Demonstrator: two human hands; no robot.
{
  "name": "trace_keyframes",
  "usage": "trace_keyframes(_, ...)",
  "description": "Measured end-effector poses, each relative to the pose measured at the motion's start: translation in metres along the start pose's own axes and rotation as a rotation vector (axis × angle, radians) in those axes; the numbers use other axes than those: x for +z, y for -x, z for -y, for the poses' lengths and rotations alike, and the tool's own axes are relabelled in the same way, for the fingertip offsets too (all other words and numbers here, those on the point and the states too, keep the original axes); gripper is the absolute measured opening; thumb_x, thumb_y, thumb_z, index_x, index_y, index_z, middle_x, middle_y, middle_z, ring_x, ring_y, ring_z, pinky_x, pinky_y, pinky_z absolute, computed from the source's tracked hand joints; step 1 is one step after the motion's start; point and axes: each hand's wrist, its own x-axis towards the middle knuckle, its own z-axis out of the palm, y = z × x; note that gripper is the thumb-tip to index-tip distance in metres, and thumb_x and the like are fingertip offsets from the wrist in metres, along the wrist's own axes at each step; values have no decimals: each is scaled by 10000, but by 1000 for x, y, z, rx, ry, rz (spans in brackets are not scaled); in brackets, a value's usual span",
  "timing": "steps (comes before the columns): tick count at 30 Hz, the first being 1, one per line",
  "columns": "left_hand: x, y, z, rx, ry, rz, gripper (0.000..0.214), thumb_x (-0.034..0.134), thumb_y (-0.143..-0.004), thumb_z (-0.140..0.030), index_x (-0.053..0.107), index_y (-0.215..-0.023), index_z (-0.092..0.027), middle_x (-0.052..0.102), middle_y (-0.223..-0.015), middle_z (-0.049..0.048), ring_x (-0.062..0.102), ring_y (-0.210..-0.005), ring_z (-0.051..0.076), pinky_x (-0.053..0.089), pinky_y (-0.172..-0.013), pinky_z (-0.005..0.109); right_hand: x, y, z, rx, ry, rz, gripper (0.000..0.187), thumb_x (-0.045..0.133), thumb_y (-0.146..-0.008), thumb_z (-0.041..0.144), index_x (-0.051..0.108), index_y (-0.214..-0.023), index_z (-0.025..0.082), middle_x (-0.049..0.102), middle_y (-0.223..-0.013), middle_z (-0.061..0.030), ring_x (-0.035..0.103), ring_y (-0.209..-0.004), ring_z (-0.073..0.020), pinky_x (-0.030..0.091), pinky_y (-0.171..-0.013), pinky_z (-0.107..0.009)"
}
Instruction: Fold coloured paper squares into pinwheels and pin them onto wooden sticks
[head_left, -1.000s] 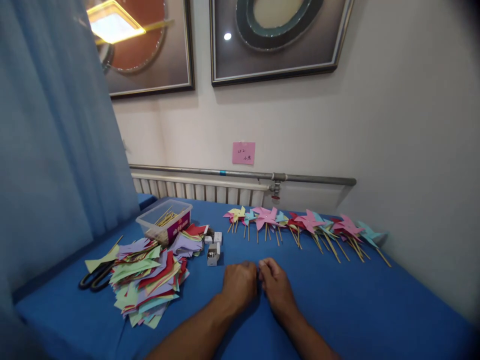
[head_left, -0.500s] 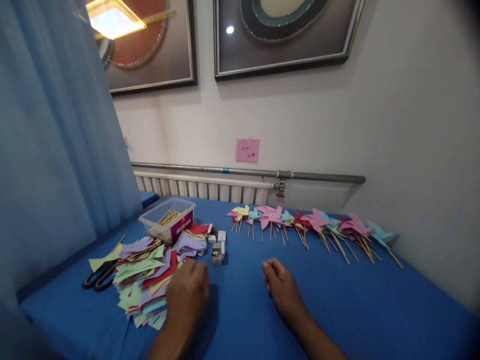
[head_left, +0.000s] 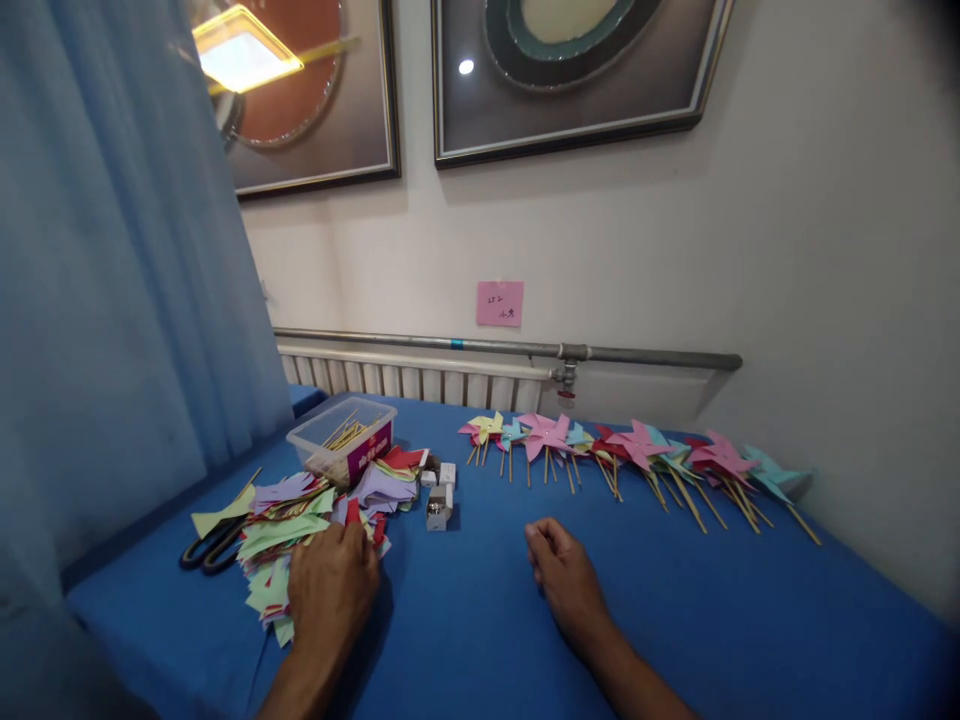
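Observation:
My left hand point(head_left: 335, 582) lies over the right side of a heap of coloured paper pieces point(head_left: 281, 535). Its fingers point down into the papers, and their tips are hidden behind the back of the hand. My right hand point(head_left: 564, 572) rests on the blue cloth with its fingers curled in, and nothing shows in it. Small boxes point(head_left: 439, 506) sit between and beyond the hands, the nearest one open with shiny bits inside. Behind the heap is a clear plastic tub point(head_left: 306, 446) holding thin wooden sticks point(head_left: 346, 434).
Paper pinwheels point(head_left: 547, 434) on sticks line the back right of the blue-covered table point(head_left: 480, 620). Scissors point(head_left: 214, 548) with dark handles lie partly under paper at the left. A blue curtain point(head_left: 135, 250) hangs on the left; a pipe point(head_left: 652, 357) runs along the wall.
My left hand has moved left and slightly down, from the heap's right edge onto the papers. My right hand has stayed in place. The view has shifted slightly.

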Motion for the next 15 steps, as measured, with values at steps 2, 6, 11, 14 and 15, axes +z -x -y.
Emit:
trace_keyframes(2, 1, 1, 3, -16, 23, -27, 268, 479, -948, -293, 726, -898, -204, 718, -921, 104, 642, -923, 270, 361, -808, 360, 0, 0, -1, -7, -1, 2, 333, 543, -857, 528, 483, -686, 248, 468, -550, 64, 399, -445, -117, 327, -460, -251)
trace_keyframes(6, 4, -1, 11, -60, 216, -43, 274, 483, -937, -322, 718, -837, -224, 716, -896, 71, 631, -875, 245, 368, -744, 330, 1, 0, -2, -3, -12, 18, 338, 540, -861, 525, 470, -678, 249, 452, -543, 67, 388, -442, -114, 316, -452, -248)
trace_keyframes(11, -8, -4, 19, -167, 735, -107, 258, 530, -876, -413, 701, -822, -228, 705, -866, 18, 625, -804, 199, 421, -705, 286, 1, 1, 0, -9, -21, 22, 334, 530, -867, 519, 459, -679, 252, 439, -534, 72, 364, -433, -109, 314, -449, -244)
trace_keyframes(14, -21, -8, 15, -280, 1045, -144, 303, 606, -800, -503, 675, -829, -210, 669, -748, -1, 599, -699, 180, 447, -644, 268, 2, 0, -2, -8, 4, 25, 334, 516, -882, 517, 463, -688, 251, 442, -533, 72, 371, -434, -111, 314, -443, -242)
trace_keyframes(15, -24, -10, 12, -310, 1156, -131, 317, 633, -772, -514, 665, -827, -203, 649, -704, -9, 583, -659, 168, 447, -617, 260, 2, 0, -2, -5, 22, 27, 335, 504, -893, 514, 461, -692, 251, 439, -531, 73, 375, -433, -113, 316, -441, -241)
